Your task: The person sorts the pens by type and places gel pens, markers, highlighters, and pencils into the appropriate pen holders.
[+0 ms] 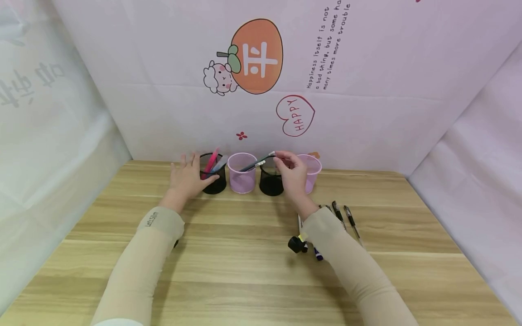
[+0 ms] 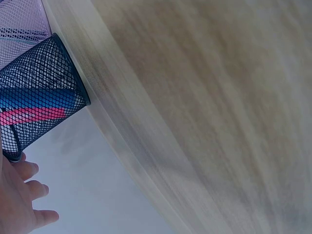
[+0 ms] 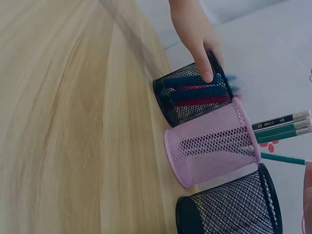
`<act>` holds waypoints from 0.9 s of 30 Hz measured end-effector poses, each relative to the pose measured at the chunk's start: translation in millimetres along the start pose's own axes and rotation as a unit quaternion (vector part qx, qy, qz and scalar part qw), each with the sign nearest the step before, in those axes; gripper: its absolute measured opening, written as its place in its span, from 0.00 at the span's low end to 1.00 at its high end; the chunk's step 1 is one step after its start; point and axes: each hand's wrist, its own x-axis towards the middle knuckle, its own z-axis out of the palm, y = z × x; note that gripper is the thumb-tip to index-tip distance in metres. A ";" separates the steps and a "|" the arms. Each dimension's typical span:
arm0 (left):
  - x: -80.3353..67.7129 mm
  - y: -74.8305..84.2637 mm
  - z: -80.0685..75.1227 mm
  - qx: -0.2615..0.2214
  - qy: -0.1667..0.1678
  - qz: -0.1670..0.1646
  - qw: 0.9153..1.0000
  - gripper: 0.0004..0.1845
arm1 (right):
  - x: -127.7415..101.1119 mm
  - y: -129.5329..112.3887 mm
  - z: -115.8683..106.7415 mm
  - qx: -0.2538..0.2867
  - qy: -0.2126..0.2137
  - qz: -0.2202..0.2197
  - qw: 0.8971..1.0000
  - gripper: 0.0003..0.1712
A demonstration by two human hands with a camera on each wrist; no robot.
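My right hand [image 1: 292, 176] pinches a green pencil [image 3: 283, 158] by its eraser end. The pencil slants over the rim of the left pink mesh cup [image 1: 242, 181], its other end inside. More pencils [image 3: 285, 126], green and black with white erasers, lean in that cup. My left hand [image 1: 185, 181] rests at the left black mesh cup [image 1: 215, 184], thumb across the front of the rim and fingers spread out straight beside and behind it. Red and blue markers [image 3: 195, 92] stand in this black cup. A second black mesh cup [image 1: 271, 185] stands beneath my right hand.
Another pink mesh cup [image 1: 311, 179] stands at the right end of the row, partly behind my right hand. Several black pens [image 1: 351, 217] lie on the wooden table [image 1: 228, 280], with blue-capped markers [image 1: 318, 255] partly under my right sleeve. A white printed backdrop [image 1: 171, 113] rises behind the cups.
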 end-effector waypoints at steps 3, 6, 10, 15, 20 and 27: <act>0.0 0.4 -1.1 -0.003 0.000 0.001 1.000 0.57 | -1.2 -3.7 -3.9 -0.005 -0.022 0.006 1.000 0.10; 0.2 0.9 -2.4 -0.003 0.000 0.002 1.000 0.57 | -1.5 -7.3 -8.8 -0.010 -0.039 0.006 0.999 0.10; 0.7 0.7 -2.9 0.002 0.002 0.002 1.000 0.58 | -1.0 -11.7 -17.3 -0.018 -0.057 0.018 0.998 0.11; 0.5 0.7 -2.2 0.006 0.002 0.002 1.000 0.58 | -0.6 -16.4 -29.1 -0.017 -0.073 0.041 0.996 0.13; 0.1 1.0 -2.3 0.004 -0.003 0.001 1.000 0.57 | -1.0 -18.4 -41.2 -0.027 -0.086 0.037 0.995 0.13; -1.3 1.1 -3.2 0.004 -0.006 0.000 1.000 0.58 | -3.8 -20.7 -55.5 -0.068 -0.110 0.035 0.991 0.14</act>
